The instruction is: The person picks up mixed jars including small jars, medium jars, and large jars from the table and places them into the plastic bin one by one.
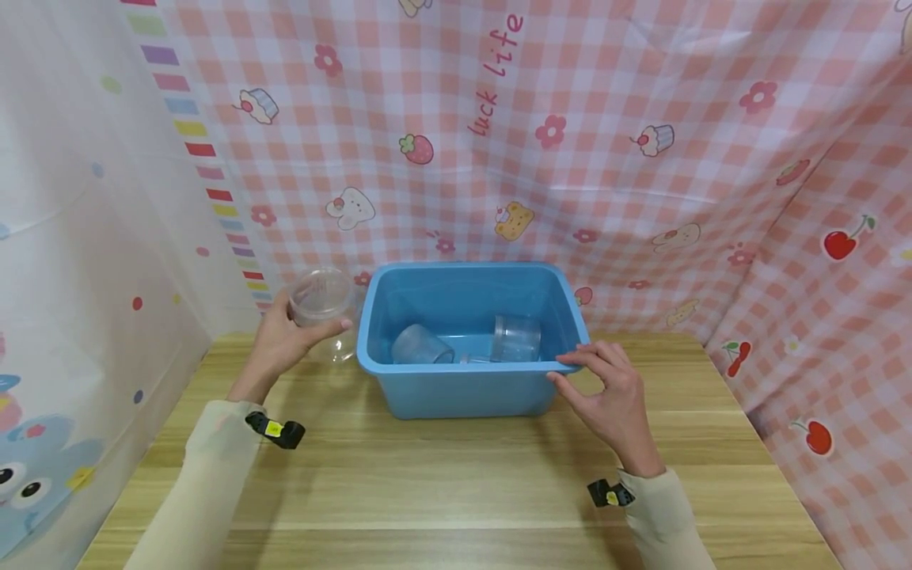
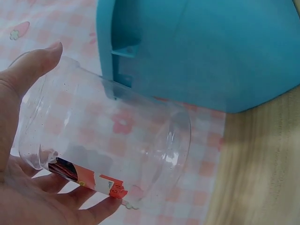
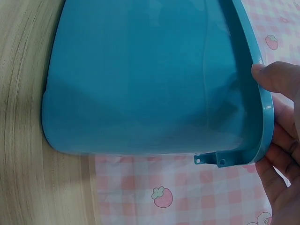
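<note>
My left hand grips a clear plastic jar near its top, left of the blue bin. The jar stands roughly upright in the head view, and a torn red and black label clings to its side. With thumb and fingers, my right hand pinches the bin's rim at the front right corner. Inside the bin lie two more clear jars on their sides, a left one and a right one. Something small and clear between them is partly hidden by the front rim.
The bin stands on a wood-grain table. Behind it hangs a pink checked cloth, close to the back edge. A white printed cloth hangs at the left, and more checked cloth at the right.
</note>
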Demonstrator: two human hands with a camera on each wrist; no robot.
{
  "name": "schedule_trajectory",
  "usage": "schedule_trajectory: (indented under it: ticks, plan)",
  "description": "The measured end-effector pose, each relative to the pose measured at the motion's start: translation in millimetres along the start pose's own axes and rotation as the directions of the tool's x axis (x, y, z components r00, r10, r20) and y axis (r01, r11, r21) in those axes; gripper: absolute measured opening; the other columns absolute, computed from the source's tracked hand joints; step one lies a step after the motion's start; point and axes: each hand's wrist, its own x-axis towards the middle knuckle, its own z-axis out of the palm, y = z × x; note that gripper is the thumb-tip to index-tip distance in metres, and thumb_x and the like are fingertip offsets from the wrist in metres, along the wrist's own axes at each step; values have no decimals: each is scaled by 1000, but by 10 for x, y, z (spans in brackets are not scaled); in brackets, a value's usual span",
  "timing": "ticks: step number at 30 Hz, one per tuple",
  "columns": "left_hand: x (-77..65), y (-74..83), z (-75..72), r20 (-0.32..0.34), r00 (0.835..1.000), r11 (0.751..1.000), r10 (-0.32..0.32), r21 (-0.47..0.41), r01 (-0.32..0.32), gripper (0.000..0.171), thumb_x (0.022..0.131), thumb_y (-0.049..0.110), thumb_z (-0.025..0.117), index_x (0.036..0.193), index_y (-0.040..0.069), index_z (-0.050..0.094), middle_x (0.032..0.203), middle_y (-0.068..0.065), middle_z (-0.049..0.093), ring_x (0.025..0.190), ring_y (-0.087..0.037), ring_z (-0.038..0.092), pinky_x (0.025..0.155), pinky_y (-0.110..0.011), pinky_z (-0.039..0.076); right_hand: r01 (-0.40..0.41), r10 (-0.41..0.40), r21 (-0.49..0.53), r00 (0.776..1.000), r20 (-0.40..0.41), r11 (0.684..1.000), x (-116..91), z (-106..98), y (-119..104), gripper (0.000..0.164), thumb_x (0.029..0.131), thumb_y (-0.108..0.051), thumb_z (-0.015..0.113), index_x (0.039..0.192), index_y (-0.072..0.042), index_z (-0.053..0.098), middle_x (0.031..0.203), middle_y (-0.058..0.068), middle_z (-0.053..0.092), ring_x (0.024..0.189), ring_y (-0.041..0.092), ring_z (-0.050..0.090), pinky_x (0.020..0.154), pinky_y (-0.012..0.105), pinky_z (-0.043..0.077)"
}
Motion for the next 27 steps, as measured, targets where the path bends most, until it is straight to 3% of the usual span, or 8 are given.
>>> schedule_trajectory:
  ticks: [4, 17, 27]
  plan:
    - [-16, 78, -18, -8, 999, 999, 41, 7, -41, 113, 75, 53, 88, 162, 22, 24, 156, -17, 43, 138, -41, 45, 110, -65, 42, 2, -2, 4, 1000, -1, 1000, 4, -4, -2, 26, 74, -11, 92, 98, -11, 80, 99, 3, 72, 95, 18, 57, 80, 24, 42]
    - [-71, 394, -71, -11, 999, 997, 51, 58, -50, 114, 73, 53, 90, 161, 19, 25, 154, -17, 46, 137, -41, 46, 110, -66, 42, 4, -4, 0, 1000, -6, 1000, 4, -9, 5, 27, 73, -11, 92, 97, -12, 80, 99, 3, 72, 96, 20, 58, 81, 23, 43]
    - [-105, 561, -109, -22, 987, 979, 162, 126, -158, 110, 72, 54, 90, 158, 19, 31, 148, -16, 50, 130, -40, 51, 104, -65, 47, -5, 5, -8, 1000, 2, 1000, -3, -4, 0, 27, 73, -13, 93, 97, -11, 80, 100, 4, 72, 97, 20, 58, 82, 22, 43]
